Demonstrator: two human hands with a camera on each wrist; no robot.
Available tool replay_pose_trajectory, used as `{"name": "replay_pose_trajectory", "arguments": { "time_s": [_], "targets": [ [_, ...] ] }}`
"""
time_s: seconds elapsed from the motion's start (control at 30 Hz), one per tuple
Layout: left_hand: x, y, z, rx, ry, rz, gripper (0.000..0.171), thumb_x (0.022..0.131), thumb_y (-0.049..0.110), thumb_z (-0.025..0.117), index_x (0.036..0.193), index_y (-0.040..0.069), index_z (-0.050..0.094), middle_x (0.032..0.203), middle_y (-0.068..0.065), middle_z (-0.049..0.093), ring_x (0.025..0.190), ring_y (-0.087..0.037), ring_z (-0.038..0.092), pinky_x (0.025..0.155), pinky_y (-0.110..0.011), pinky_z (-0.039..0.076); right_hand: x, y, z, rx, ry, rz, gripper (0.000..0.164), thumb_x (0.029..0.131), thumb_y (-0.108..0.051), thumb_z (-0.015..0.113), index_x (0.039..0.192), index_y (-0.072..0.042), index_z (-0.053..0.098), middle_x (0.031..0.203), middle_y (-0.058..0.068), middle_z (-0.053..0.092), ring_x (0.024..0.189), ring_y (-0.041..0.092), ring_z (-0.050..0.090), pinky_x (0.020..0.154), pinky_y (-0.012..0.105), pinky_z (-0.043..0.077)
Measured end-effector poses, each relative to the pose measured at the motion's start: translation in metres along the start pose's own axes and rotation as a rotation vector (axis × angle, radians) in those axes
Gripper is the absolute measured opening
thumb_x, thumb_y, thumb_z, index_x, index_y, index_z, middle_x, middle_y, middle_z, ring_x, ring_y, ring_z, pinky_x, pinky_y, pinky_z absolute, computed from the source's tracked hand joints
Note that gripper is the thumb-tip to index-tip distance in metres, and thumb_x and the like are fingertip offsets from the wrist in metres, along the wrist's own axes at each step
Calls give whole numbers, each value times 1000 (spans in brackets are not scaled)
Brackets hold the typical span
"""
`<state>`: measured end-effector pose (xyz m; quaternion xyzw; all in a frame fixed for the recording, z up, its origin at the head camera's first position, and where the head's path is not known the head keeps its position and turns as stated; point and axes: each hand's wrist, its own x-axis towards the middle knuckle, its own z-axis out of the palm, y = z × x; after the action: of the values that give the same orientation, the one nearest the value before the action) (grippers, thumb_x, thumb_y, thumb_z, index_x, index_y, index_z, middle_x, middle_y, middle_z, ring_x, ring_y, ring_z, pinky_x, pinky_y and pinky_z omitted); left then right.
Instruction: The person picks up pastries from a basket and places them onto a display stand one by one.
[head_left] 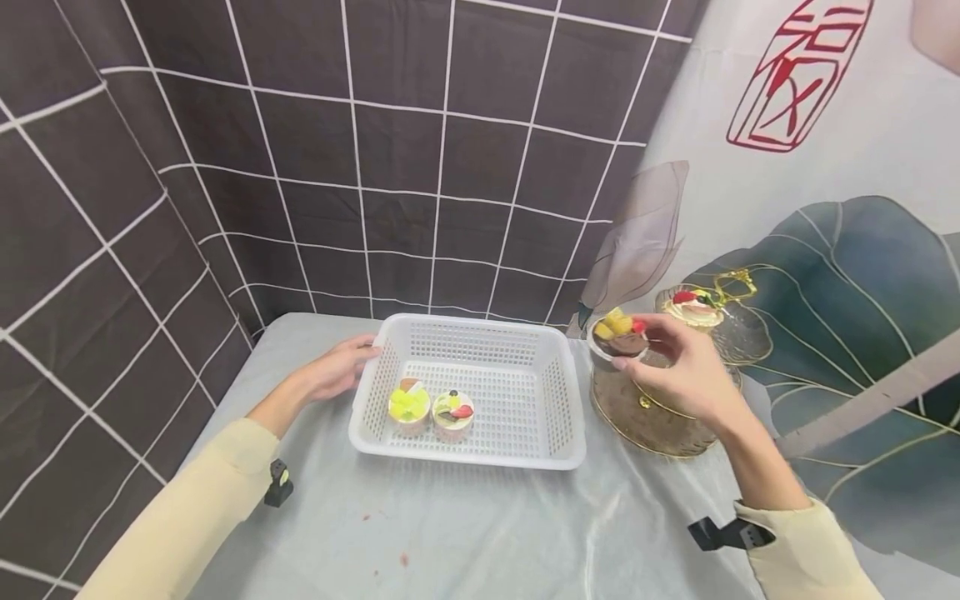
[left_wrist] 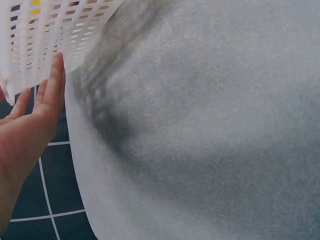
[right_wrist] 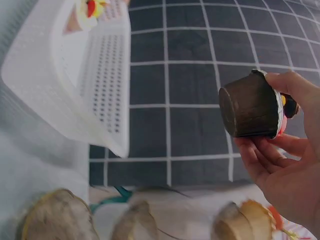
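Observation:
My right hand (head_left: pixel 686 367) pinches a chocolate cupcake (head_left: pixel 619 343) topped with yellow fruit chunks and a red piece. Its dark brown cup (right_wrist: pixel 250 106) is tilted in the right wrist view, thumb on one side and fingers on the other. The cupcake is raised between the basket and the tiered stand. With my left hand (head_left: pixel 341 367) I hold the left rim of a white plastic basket (head_left: pixel 468 457), fingers along its outer wall (left_wrist: pixel 75 40). Inside, at the left, stand a yellow-topped cupcake (head_left: pixel 409 407) and a cream cupcake (head_left: pixel 453 414) with strawberry.
To the right rises a tiered stand (head_left: pixel 637 421) with gold-edged plates and a gold handle (head_left: pixel 737 285). A cream cupcake (head_left: pixel 692 308) with a strawberry sits on its upper level. Pale cloth (head_left: pixel 450 533) covers the table; a dark grid-patterned curtain (head_left: pixel 405 150) hangs behind.

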<state>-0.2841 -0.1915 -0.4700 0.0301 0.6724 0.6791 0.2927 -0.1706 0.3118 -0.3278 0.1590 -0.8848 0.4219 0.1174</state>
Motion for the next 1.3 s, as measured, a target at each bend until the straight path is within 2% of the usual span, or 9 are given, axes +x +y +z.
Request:
{"name": "replay_pose_trajectory", "arguments": {
  "time_s": [0.13, 0.23, 0.53, 0.73, 0.9, 1.07, 1.3],
  "targets": [
    [2, -1, -1, -1, 1, -1, 63, 116, 22, 38, 169, 4, 9, 170, -26, 24, 157, -45, 25, 122, -62, 35, -7, 1, -20, 0, 64, -19, 54, 84, 2, 87, 133, 3, 64, 125, 0, 65, 108, -5, 66, 96, 7, 50],
    [3, -2, -2, -2, 3, -7, 64, 116, 23, 39, 169, 4, 8, 170, -25, 25, 157, -45, 26, 123, -62, 34, -11, 1, -33, -9, 110, 2, 53, 85, 4, 86, 133, 3, 64, 123, -8, 65, 108, -4, 66, 95, 6, 50],
    [2, -5, -4, 4, -5, 10, 66, 116, 23, 40, 169, 3, 7, 170, -27, 24, 157, -46, 26, 122, -61, 36, -22, 9, -74, -94, 232, 114, 55, 89, -2, 85, 138, -2, 60, 117, -18, 64, 106, -12, 64, 91, 2, 48],
    [2, -4, -4, 0, -10, 9, 64, 116, 23, 39, 169, 3, 9, 170, -26, 24, 157, -46, 26, 123, -60, 35, -31, 17, -99, -158, 277, 220, 52, 94, -18, 83, 140, -12, 59, 118, -21, 59, 104, -13, 58, 86, -1, 46],
    [3, -4, -3, -5, -7, 2, 62, 116, 22, 39, 169, 4, 11, 170, -25, 26, 157, -46, 28, 123, -60, 35, -35, 25, -109, -165, 328, 299, 52, 94, -23, 84, 140, -16, 59, 116, -24, 56, 101, -12, 57, 85, -1, 46],
    [3, -5, -4, -12, -6, 9, 62, 116, 20, 38, 169, 3, 10, 169, -27, 26, 156, -46, 28, 123, -60, 35, -36, 33, -113, -136, 356, 337, 48, 93, -22, 85, 134, -22, 60, 113, -25, 56, 98, -12, 57, 81, -2, 47],
    [3, -3, -2, -8, -8, 8, 61, 116, 20, 39, 168, 3, 12, 169, -26, 26, 156, -46, 28, 123, -60, 35, -38, 47, -119, -144, 327, 413, 53, 96, -31, 82, 139, -14, 56, 111, -23, 54, 95, -10, 57, 73, -1, 47]
  ]
}}
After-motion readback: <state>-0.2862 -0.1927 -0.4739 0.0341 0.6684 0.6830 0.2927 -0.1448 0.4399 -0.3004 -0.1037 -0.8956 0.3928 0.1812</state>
